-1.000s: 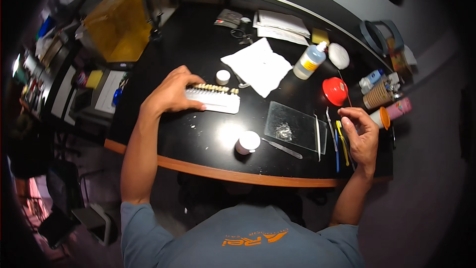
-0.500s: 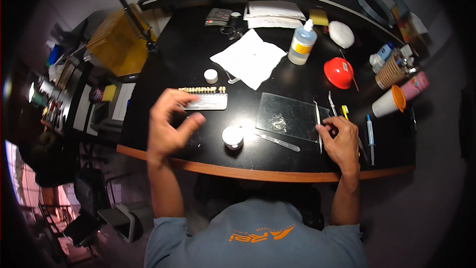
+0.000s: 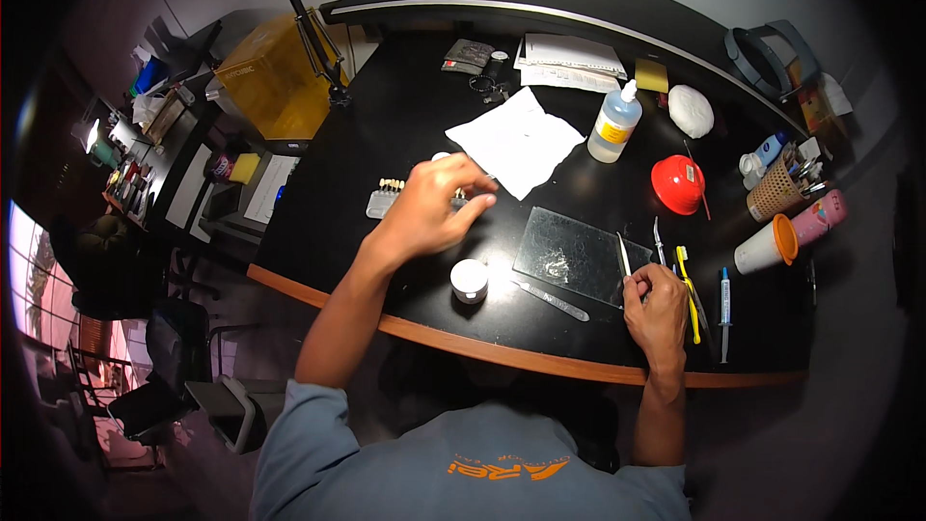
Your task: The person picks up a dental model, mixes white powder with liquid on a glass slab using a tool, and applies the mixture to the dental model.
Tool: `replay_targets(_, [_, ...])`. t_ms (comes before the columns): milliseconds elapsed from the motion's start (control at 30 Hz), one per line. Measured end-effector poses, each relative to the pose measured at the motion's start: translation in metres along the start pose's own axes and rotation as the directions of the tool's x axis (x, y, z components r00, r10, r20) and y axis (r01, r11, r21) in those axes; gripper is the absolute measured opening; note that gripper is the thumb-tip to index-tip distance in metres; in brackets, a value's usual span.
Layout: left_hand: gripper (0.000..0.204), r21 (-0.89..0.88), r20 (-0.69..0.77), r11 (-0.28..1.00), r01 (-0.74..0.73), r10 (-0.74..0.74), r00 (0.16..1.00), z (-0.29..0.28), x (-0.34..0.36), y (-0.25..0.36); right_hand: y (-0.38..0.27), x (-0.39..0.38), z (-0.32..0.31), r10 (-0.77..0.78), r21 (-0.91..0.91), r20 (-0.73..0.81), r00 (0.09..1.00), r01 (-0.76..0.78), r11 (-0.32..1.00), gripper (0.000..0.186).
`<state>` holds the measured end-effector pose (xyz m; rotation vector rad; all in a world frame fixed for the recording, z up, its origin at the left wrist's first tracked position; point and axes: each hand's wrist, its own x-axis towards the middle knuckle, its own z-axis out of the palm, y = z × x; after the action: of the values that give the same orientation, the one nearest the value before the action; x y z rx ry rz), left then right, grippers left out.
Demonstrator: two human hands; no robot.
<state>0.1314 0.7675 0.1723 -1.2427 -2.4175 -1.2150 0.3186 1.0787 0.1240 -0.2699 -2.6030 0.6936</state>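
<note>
My left hand hovers over a dental shade guide with tooth-shaped tabs, covering much of it. Its thumb and fingers are apart, and nothing shows between them. At the right edge of a clear glass slab, the fingers of my right hand pinch a thin, pale instrument that points away from me. Between the hands are a white round jar and a flat metal spatula. Partly hidden behind my left hand, a small white pot shows its top.
Right of my right hand lie a curved-tip metal tool, a yellow toothbrush and a syringe. Farther back are a white napkin, a dropper bottle and a red bowl. Cups, including an orange-rimmed one, stand far right.
My left hand has swung right and away from me, across the shade guide. My right hand keeps its pinch on the thin instrument beside the slab. The whole view has shifted with my head.
</note>
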Motion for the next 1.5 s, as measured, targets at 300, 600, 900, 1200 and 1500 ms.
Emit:
replay_targets(300, [0.025, 0.326, 0.175, 0.942, 0.074, -0.137, 0.975, 0.067, 0.054, -0.056, -0.005, 0.002, -0.003, -0.099, 0.074, -0.048, 0.994, 0.102, 0.992, 0.010])
replay_targets(600, [0.016, -0.152, 0.148, 0.988, 0.031, -0.008, 0.989, 0.055, 0.043, -0.034, -0.038, 0.051, -0.007, -0.452, -0.087, 0.152, 0.879, 0.467, 0.880, 0.013])
replay_targets(900, [0.023, -0.185, 0.376, 0.983, -0.016, 0.086, 0.923, 0.060, 0.031, -0.017, -0.062, 0.061, 0.013, -0.551, 0.052, 0.188, 0.813, 0.552, 0.832, 0.014])
replay_targets(1200, [0.025, -0.247, 0.339, 0.969, 0.022, 0.065, 0.939, 0.066, 0.032, -0.021, -0.051, 0.060, 0.016, -0.484, 0.127, 0.144, 0.863, 0.468, 0.874, 0.009])
replay_targets(1500, [0.019, -0.301, 0.174, 0.917, 0.262, -0.218, 0.960, 0.065, 0.031, -0.010, -0.055, 0.048, 0.029, -0.324, 0.204, 0.025, 0.946, 0.312, 0.928, 0.014])
